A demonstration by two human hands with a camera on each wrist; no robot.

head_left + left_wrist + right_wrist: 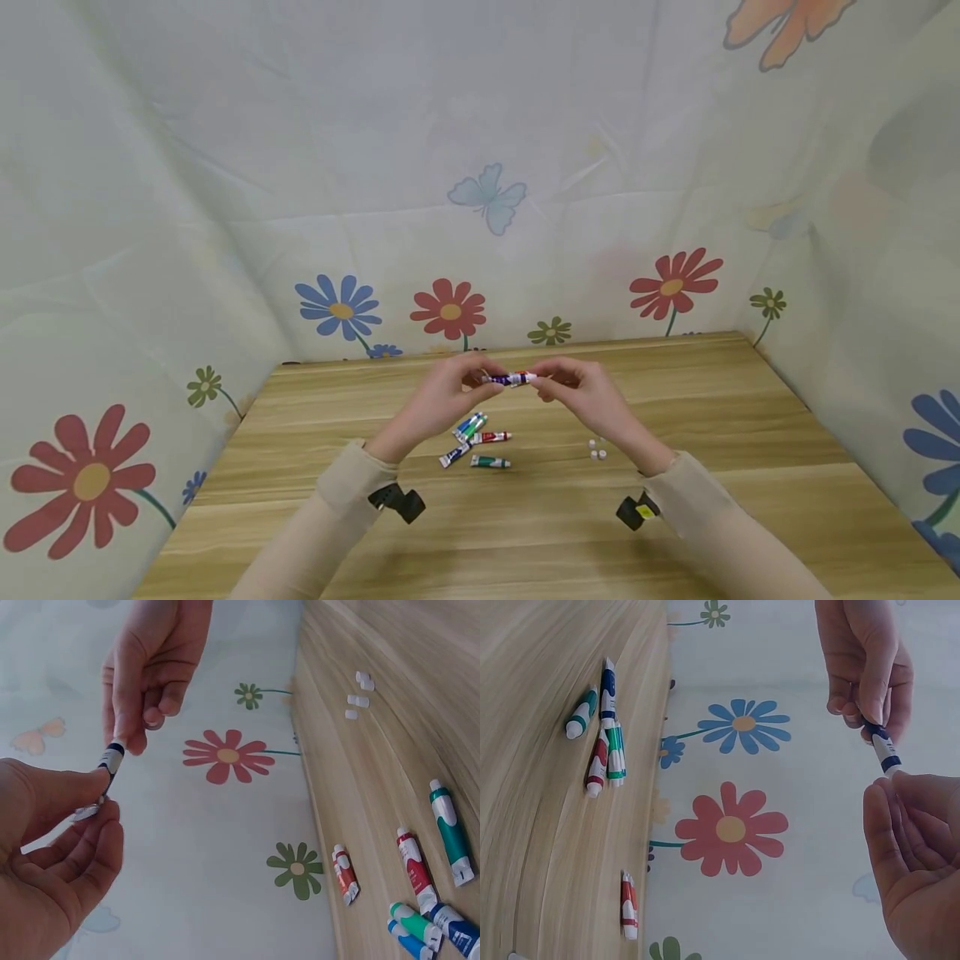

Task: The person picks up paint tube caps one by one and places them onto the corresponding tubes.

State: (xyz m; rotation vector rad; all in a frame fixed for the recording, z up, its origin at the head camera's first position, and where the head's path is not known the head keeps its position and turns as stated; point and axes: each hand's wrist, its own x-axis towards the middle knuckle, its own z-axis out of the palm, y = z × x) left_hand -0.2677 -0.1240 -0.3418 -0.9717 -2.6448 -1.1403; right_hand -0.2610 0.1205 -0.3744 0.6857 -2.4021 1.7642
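Observation:
My left hand pinches the crimped end of a dark blue paint tube, held up above the table. At the other end of this tube, the thumb and fingers of my right hand pinch its white cap. The tube lies roughly level between the two hands in the head view. Lower down on the table is a loose group of paint tubes: a red one, a dark green one, a light green one, a blue one and a dark blue one.
An orange-red paint tube lies apart, near the back edge of the wooden table. Several small white caps sit to the right, beside my right forearm. A flower-printed cloth hangs behind and at both sides.

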